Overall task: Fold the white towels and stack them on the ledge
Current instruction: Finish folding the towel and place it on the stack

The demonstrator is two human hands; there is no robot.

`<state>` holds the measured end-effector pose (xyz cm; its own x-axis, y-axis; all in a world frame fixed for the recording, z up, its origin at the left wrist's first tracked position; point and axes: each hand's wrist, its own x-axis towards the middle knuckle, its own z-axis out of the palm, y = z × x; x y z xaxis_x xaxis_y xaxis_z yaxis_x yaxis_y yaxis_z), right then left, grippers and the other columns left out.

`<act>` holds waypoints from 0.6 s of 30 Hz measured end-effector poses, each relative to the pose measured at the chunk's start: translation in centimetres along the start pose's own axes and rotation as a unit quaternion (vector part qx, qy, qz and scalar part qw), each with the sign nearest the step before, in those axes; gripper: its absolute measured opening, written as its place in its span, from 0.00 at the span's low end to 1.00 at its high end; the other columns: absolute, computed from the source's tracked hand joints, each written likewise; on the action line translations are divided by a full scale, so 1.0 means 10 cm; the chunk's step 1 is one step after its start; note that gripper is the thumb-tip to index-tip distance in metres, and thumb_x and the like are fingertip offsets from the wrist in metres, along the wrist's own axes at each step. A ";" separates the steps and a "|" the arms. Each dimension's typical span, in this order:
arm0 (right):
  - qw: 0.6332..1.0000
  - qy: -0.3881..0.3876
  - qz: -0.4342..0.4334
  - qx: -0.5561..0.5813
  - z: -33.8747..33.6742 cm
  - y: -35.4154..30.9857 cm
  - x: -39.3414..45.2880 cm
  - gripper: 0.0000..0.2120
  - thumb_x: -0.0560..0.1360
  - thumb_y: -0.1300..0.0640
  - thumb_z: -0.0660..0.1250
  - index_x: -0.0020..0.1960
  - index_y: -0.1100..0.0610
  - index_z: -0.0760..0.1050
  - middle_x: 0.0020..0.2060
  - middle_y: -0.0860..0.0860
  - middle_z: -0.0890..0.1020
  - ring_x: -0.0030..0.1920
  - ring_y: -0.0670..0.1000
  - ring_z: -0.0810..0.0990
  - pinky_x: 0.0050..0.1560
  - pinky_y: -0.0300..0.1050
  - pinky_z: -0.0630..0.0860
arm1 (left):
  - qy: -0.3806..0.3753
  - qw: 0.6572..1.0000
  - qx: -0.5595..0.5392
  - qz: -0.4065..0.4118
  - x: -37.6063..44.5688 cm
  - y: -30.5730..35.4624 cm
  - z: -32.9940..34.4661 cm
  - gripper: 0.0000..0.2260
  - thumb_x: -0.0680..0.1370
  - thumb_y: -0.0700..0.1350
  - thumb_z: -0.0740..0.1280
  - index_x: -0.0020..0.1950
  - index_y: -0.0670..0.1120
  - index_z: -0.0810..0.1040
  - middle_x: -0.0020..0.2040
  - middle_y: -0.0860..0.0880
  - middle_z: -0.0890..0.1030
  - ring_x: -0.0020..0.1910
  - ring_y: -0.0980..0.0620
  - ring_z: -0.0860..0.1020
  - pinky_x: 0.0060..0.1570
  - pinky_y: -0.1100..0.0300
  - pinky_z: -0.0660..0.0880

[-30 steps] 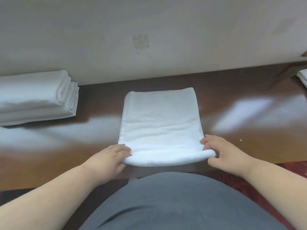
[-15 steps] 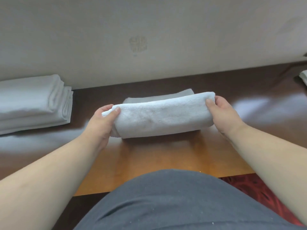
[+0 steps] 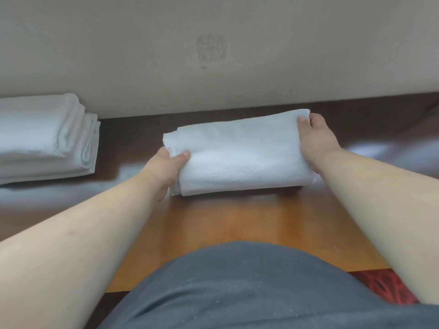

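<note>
Folded towel lengthwise left-right between both hands.

The light is soft and a bit dim, like daylight in a room. Pale shiny patches of glare lie on the dark counter, one past the right hand and one beside the left hand. A thin dark shadow sits under the folded towel between the 2 hands. The towel looks very bright, so its weave is hard to see. The whole picture is a little fuzzy. Straight lines bend near the edges, and the arms look big and stretched close to the camera.
</note>
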<state>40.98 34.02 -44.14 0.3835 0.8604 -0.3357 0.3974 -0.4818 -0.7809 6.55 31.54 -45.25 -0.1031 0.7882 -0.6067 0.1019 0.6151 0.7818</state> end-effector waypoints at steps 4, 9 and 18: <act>0.995 0.000 0.002 -0.100 0.12 0.01 0.16 0.19 0.81 0.41 0.52 0.65 0.50 0.67 0.49 0.50 0.74 0.44 0.54 0.73 0.49 0.47 0.64 | 0.077 0.982 0.173 0.000 0.12 -0.04 0.10 0.16 0.78 0.58 0.63 0.63 0.57 0.65 0.51 0.55 0.75 0.53 0.45 0.76 0.53 0.43 0.77; 0.990 0.022 0.034 -0.137 0.26 0.06 0.25 0.20 0.81 0.42 0.54 0.64 0.55 0.66 0.50 0.54 0.74 0.48 0.58 0.72 0.49 0.48 0.65 | 0.108 0.967 0.232 0.007 0.27 -0.07 0.20 0.12 0.79 0.57 0.60 0.59 0.57 0.61 0.57 0.49 0.75 0.49 0.44 0.74 0.52 0.51 0.71; 0.927 0.114 -0.248 -0.257 0.33 -0.12 -0.14 0.27 0.81 0.48 0.58 0.76 0.57 0.62 0.75 0.57 0.65 0.74 0.58 0.62 0.73 0.57 0.58 | 0.293 0.866 0.312 0.257 0.06 0.14 0.51 0.32 0.77 0.52 0.64 0.79 0.51 0.54 0.76 0.47 0.62 0.73 0.46 0.63 0.71 0.51 0.58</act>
<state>37.22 33.91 -44.50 0.1906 0.9682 0.1622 0.8941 -0.1030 -0.4358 11.71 32.99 -45.24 -0.3516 0.9284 0.1201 0.7799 0.2195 0.5861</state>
